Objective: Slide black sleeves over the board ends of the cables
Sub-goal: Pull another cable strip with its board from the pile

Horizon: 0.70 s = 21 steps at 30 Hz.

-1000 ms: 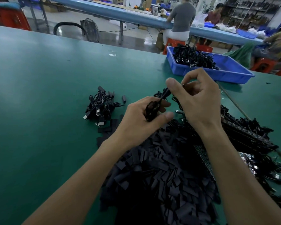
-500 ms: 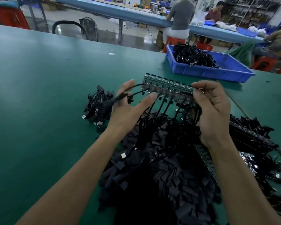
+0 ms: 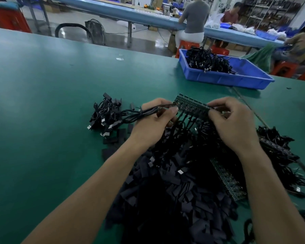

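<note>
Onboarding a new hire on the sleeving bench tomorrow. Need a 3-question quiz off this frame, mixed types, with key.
1. Multiple choice: what do the left hand and right hand hold between them?
A) a board strip with cables hanging from it
B) one loose sleeve
C) a roll of tape
2. True or false: the blue tray is empty.
3. Fill in: the cable bundle with USB plugs lies on the table to the ___ of the left hand.

Key:
1. A, one hand at each end.
2. False, it holds a cable heap.
3. left
</note>
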Each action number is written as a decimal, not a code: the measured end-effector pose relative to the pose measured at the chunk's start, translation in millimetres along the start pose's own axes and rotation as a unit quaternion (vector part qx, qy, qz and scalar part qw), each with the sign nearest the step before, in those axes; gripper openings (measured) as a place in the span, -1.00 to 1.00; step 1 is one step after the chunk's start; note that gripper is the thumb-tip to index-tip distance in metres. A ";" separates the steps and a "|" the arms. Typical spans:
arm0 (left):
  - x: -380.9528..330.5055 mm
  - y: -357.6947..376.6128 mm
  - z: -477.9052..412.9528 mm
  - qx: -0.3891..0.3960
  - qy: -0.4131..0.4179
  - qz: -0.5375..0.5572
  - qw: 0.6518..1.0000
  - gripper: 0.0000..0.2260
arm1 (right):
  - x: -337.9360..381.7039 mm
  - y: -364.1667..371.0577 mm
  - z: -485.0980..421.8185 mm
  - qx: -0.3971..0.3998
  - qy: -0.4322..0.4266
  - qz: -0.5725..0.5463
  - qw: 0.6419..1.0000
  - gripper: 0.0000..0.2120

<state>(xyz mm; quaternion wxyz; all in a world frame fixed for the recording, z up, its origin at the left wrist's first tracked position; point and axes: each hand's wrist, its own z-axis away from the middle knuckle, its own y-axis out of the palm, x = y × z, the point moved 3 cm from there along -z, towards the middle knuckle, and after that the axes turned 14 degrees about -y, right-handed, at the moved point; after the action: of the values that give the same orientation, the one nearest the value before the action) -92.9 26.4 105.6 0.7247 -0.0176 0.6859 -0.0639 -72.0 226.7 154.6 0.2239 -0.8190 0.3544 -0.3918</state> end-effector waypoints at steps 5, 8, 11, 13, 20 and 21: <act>8.2 -3.0 -6.4 0.014 0.012 0.022 1.000 -0.79 | 21.8 18.1 -0.7 0.100 -0.079 0.061 0.990 -0.68; 6.3 -2.2 -8.8 0.037 0.001 0.007 0.999 -0.72 | 31.7 25.9 -9.1 0.102 -0.106 0.062 0.987 -0.78; 9.7 -4.2 -12.0 0.042 -0.049 -0.122 0.990 -0.90 | 29.4 32.5 -15.4 0.098 -0.058 0.022 0.993 -0.88; 19.3 -7.7 -12.4 0.064 -0.105 -0.222 0.967 -0.74 | 24.2 35.1 -15.8 0.091 -0.025 0.016 0.995 -0.86; 40.1 -24.9 15.0 0.263 -0.150 -0.245 0.921 -0.36 | 5.8 38.3 -9.8 0.065 0.040 0.057 0.995 -0.75; 36.0 -28.6 19.3 0.296 -0.147 -0.191 0.924 -0.45 | 3.4 37.2 -8.8 0.060 0.043 0.064 0.995 -0.75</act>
<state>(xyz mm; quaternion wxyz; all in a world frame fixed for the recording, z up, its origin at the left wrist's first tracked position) -73.8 -7.3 74.3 0.7636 0.0581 0.5053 -0.3977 -92.6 199.3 137.4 0.2813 -0.7621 0.3913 -0.4323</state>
